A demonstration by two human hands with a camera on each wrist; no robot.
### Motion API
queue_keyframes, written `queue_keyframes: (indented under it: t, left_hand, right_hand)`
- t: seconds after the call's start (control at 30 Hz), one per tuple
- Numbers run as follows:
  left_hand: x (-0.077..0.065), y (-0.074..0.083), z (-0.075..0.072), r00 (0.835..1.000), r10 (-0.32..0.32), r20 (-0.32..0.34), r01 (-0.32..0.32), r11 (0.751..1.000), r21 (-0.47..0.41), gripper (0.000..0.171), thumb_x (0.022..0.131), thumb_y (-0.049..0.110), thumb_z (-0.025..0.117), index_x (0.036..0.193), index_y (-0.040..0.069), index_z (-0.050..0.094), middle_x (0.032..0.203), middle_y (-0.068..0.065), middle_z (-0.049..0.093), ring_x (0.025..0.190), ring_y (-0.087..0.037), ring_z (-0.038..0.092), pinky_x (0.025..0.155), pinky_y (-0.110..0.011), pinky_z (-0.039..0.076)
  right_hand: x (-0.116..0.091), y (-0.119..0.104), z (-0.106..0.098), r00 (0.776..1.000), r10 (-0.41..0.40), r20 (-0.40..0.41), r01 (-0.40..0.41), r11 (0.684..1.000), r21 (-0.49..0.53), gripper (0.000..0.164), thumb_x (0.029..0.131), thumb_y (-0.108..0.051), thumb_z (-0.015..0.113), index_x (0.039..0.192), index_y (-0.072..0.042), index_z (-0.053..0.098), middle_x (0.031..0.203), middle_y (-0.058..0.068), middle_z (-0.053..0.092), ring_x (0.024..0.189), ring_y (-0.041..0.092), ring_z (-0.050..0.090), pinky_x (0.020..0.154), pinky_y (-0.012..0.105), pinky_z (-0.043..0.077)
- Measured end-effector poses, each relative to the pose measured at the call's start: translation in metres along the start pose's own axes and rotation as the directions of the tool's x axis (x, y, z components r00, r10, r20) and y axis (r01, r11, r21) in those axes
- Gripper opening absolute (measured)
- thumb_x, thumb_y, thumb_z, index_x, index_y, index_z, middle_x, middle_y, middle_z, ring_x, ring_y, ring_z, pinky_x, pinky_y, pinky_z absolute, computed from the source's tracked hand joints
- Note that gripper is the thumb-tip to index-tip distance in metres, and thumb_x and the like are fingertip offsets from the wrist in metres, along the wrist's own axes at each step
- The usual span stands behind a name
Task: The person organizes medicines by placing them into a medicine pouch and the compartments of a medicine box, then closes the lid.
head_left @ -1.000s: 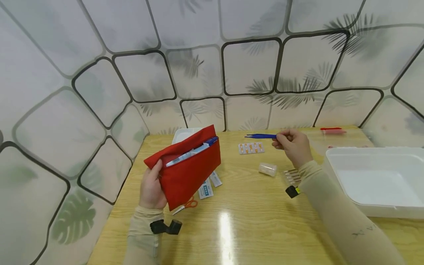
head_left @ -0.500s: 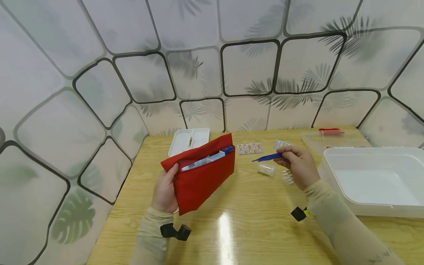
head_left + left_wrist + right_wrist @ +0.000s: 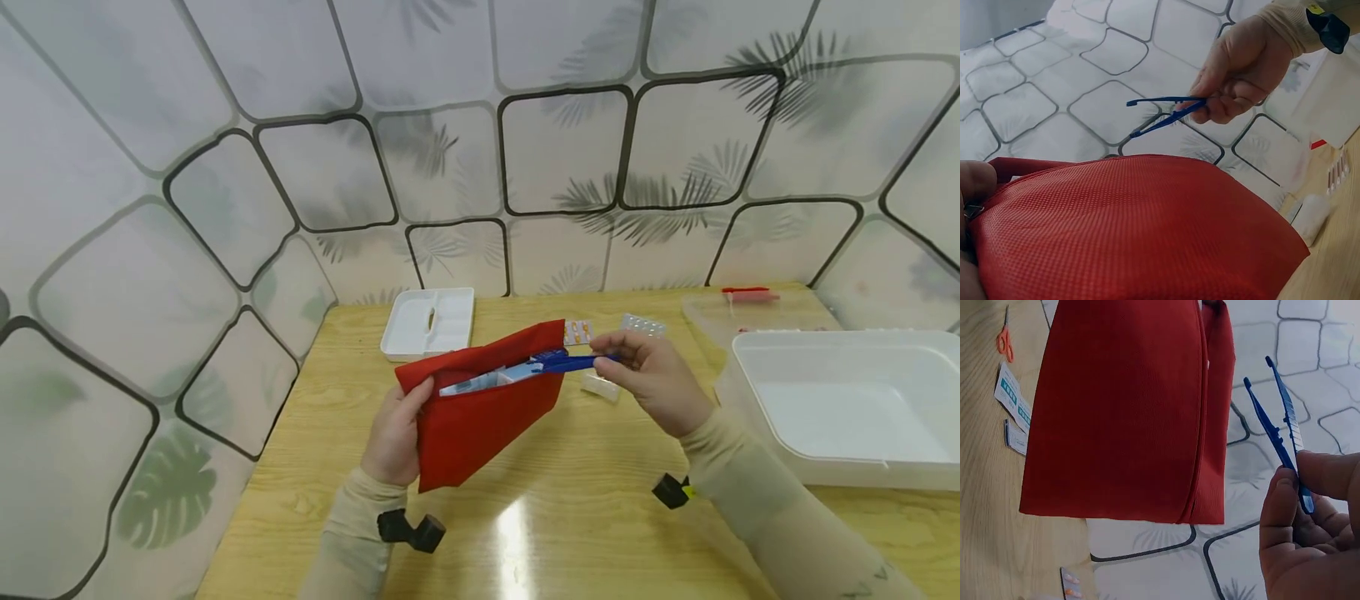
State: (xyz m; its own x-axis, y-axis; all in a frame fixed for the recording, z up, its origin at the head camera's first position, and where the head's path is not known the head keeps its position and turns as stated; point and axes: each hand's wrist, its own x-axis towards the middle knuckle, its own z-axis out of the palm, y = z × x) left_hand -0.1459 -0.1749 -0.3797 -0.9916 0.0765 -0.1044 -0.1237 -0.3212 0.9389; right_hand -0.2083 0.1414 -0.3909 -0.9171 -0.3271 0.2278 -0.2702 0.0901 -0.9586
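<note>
My left hand (image 3: 397, 429) grips the left end of a red zip pouch (image 3: 487, 433), thumb over its edge. The pouch is tilted above the table with its mouth apart, and light blue and white packets (image 3: 487, 381) show inside. Blue plastic tweezers (image 3: 1277, 422) are pinched at their joined end between thumb and fingers of my right hand (image 3: 652, 375). Their two tips stand apart and point toward the pouch; in the head view they overlap its mouth at the right end. In the left wrist view the tweezers (image 3: 1169, 112) are over the pouch's upper edge.
A white divided tray (image 3: 408, 325) sits at the back left. Blister packs (image 3: 643, 326) and a clear small bottle (image 3: 602, 386) lie behind my right hand. A large white bin (image 3: 847, 400) stands right. Orange-handled scissors (image 3: 1004, 344) and flat packets (image 3: 1013, 394) lie below the pouch.
The right hand has brought the tweezers left and down to the pouch's mouth. The left hand has carried the pouch to the right, uncovering the white tray.
</note>
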Motion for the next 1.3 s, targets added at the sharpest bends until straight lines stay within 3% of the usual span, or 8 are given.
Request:
queue_keyframes:
  t: [0.13, 0.3, 0.4, 0.6, 0.8, 1.13, 1.3]
  left_hand:
    - [-0.001, 0.000, 0.007, 1.000, 0.004, 0.017, -0.004, 1.000, 0.006, 0.028, 0.101, 0.024, 0.045, 0.122, 0.007, 0.053, 0.107, -0.008, 0.063, 0.096, -0.023, 0.060, 0.082, -0.041, 0.048]
    - [-0.004, 0.001, 0.016, 0.999, 0.016, 0.040, -0.017, 0.999, 0.040, 0.025, 0.100, 0.025, 0.047, 0.118, 0.010, 0.057, 0.104, -0.005, 0.065, 0.093, -0.022, 0.061, 0.081, -0.040, 0.048]
    - [-0.005, 0.000, 0.019, 0.998, 0.029, 0.050, -0.031, 0.998, 0.057, 0.023, 0.100, 0.023, 0.048, 0.115, 0.011, 0.060, 0.100, -0.004, 0.067, 0.090, -0.021, 0.063, 0.080, -0.039, 0.049]
    - [-0.005, -0.002, 0.020, 0.998, 0.036, 0.047, -0.040, 0.996, 0.085, 0.024, 0.099, 0.022, 0.049, 0.116, 0.010, 0.063, 0.098, -0.005, 0.068, 0.088, -0.022, 0.064, 0.079, -0.041, 0.050]
    - [-0.007, -0.003, 0.020, 0.998, 0.029, 0.056, -0.035, 0.995, 0.096, 0.026, 0.099, 0.021, 0.049, 0.117, 0.007, 0.062, 0.097, -0.006, 0.068, 0.089, -0.024, 0.064, 0.078, -0.042, 0.049]
    - [-0.006, -0.002, 0.024, 0.994, 0.024, 0.109, -0.038, 0.992, 0.123, 0.027, 0.100, 0.023, 0.049, 0.116, 0.008, 0.064, 0.096, -0.004, 0.070, 0.089, -0.023, 0.065, 0.079, -0.041, 0.050]
    - [-0.006, -0.002, 0.027, 0.994, 0.029, 0.109, -0.043, 0.990, 0.134, 0.030, 0.100, 0.023, 0.048, 0.118, 0.004, 0.063, 0.098, -0.004, 0.070, 0.090, -0.023, 0.065, 0.080, -0.042, 0.050]
  right_hand:
    - [0.004, -0.010, 0.012, 0.990, -0.110, 0.092, 0.115, 0.992, -0.051, 0.020, 0.093, -0.001, 0.061, 0.111, 0.006, 0.061, 0.103, 0.014, 0.063, 0.082, 0.016, 0.060, 0.070, 0.022, 0.052]
    - [0.010, -0.019, 0.024, 0.966, -0.204, 0.161, 0.236, 0.947, -0.216, 0.014, 0.092, -0.001, 0.061, 0.105, -0.003, 0.066, 0.094, 0.004, 0.065, 0.070, 0.016, 0.056, 0.060, 0.024, 0.047]
    - [0.013, -0.024, 0.027, 0.956, -0.217, 0.199, 0.268, 0.921, -0.284, 0.012, 0.093, -0.003, 0.061, 0.103, -0.008, 0.067, 0.093, -0.001, 0.066, 0.068, 0.013, 0.056, 0.059, 0.026, 0.047]
    - [0.019, -0.029, 0.025, 0.937, -0.156, 0.312, 0.248, 0.928, -0.279, 0.014, 0.097, -0.007, 0.056, 0.103, -0.008, 0.068, 0.092, 0.003, 0.065, 0.072, 0.014, 0.053, 0.063, 0.026, 0.046]
    - [0.022, -0.031, 0.021, 0.942, -0.074, 0.327, 0.178, 0.938, -0.298, 0.016, 0.097, -0.012, 0.057, 0.104, -0.010, 0.071, 0.093, -0.001, 0.066, 0.078, 0.013, 0.054, 0.066, 0.025, 0.045]
    - [0.021, -0.030, 0.036, 0.920, -0.187, 0.344, 0.273, 0.936, -0.223, 0.003, 0.090, -0.011, 0.068, 0.090, -0.013, 0.070, 0.080, -0.006, 0.068, 0.071, 0.010, 0.060, 0.064, 0.025, 0.049]
    - [0.019, -0.027, 0.043, 0.900, -0.271, 0.342, 0.371, 0.886, -0.276, 0.006, 0.085, -0.015, 0.074, 0.087, -0.021, 0.074, 0.083, -0.012, 0.068, 0.072, 0.006, 0.060, 0.063, 0.024, 0.049]
